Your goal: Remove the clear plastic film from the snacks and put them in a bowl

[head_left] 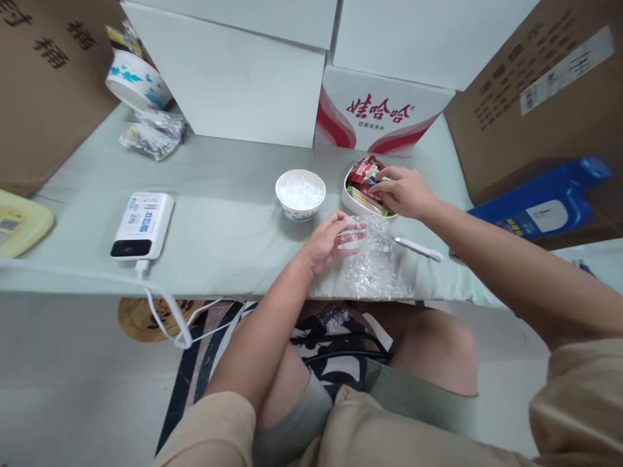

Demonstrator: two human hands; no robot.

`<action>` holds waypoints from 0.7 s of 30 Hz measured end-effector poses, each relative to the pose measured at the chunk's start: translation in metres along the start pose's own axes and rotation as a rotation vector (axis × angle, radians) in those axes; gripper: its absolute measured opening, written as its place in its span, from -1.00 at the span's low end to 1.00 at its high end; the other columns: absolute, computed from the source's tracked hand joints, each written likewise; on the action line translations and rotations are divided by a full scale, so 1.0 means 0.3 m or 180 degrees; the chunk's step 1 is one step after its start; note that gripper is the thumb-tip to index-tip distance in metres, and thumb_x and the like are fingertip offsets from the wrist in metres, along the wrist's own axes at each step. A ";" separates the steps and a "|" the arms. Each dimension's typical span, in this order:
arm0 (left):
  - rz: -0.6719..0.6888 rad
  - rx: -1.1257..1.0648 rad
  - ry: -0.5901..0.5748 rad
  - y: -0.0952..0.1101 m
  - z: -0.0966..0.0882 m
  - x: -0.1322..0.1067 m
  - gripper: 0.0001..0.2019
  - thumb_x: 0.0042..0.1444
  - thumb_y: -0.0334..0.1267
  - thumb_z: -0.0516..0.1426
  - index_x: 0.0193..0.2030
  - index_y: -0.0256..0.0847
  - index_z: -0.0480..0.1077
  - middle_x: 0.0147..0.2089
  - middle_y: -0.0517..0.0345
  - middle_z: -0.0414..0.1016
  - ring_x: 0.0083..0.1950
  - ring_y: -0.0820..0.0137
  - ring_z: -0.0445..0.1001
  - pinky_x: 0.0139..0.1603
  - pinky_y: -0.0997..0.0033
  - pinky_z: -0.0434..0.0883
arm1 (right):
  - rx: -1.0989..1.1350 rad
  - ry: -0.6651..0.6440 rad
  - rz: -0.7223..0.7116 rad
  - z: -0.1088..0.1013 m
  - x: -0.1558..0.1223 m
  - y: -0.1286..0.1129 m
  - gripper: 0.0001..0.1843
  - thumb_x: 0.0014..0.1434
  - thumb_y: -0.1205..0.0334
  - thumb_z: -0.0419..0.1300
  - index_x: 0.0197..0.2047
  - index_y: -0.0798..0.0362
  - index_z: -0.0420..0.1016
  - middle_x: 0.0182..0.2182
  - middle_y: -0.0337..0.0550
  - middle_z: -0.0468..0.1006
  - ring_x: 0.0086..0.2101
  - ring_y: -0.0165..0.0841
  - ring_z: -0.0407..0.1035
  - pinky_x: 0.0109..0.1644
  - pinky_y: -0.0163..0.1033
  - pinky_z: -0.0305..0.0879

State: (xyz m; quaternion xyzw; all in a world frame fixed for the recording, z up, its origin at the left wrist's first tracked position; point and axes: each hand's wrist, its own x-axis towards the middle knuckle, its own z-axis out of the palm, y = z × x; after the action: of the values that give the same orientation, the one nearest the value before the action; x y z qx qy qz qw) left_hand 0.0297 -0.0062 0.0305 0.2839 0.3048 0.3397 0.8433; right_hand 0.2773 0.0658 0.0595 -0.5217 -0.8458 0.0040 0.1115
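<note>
My left hand has its fingers spread over the edge of a crumpled sheet of clear plastic film at the table's front. My right hand reaches into a white oval bowl, its bent fingers on a small red wrapped packet. Other red and dark packets fill that bowl, with a bundle of thin wooden sticks along its near side. To the left stands a round paper bowl with clear plastic inside. A white-handled tool lies right of the film.
A white power bank with a cable sits at left. Behind it are a tipped paper bowl and crumpled wrapping. White boxes line the back. A blue bottle and a cardboard box are at right.
</note>
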 end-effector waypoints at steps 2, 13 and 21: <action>0.0003 0.0015 -0.0034 0.000 -0.001 0.001 -0.69 0.11 -0.11 0.26 -0.27 -0.12 0.18 0.04 0.04 0.60 0.09 0.16 0.57 0.10 -0.04 0.45 | 0.0155 0.0114 0.0097 0.000 0.003 0.008 -0.65 0.20 0.22 0.09 -0.01 -0.10 0.60 0.07 -0.02 0.50 0.02 -0.07 0.40 0.08 0.06 0.33; -0.0023 -0.0025 0.0002 0.004 -0.008 -0.011 -0.73 0.13 -0.15 0.24 -0.26 -0.12 0.19 0.05 0.02 0.59 0.13 0.10 0.56 0.13 -0.16 0.44 | 0.0111 -0.0014 0.0374 -0.050 0.051 0.007 -0.69 0.15 0.19 0.15 -0.03 -0.08 0.53 0.03 -0.01 0.51 0.03 -0.01 0.39 0.17 0.18 0.21; -0.0099 -0.0202 0.0226 0.009 -0.028 0.003 -0.78 0.11 -0.09 0.20 -0.28 -0.14 0.27 -0.02 0.00 0.60 0.09 0.11 0.57 0.06 0.01 0.49 | 0.0783 0.1492 0.1395 0.061 -0.415 -0.243 -0.76 0.21 0.15 0.08 -0.08 -0.08 0.48 -0.20 0.00 0.57 -0.13 -0.02 0.48 0.03 0.21 0.41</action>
State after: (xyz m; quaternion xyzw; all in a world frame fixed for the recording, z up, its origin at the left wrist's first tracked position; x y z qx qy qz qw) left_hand 0.0234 -0.0015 0.0266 0.2400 0.3279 0.3459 0.8457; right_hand 0.2632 -0.0754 0.0276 -0.6604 -0.6582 0.0099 0.3614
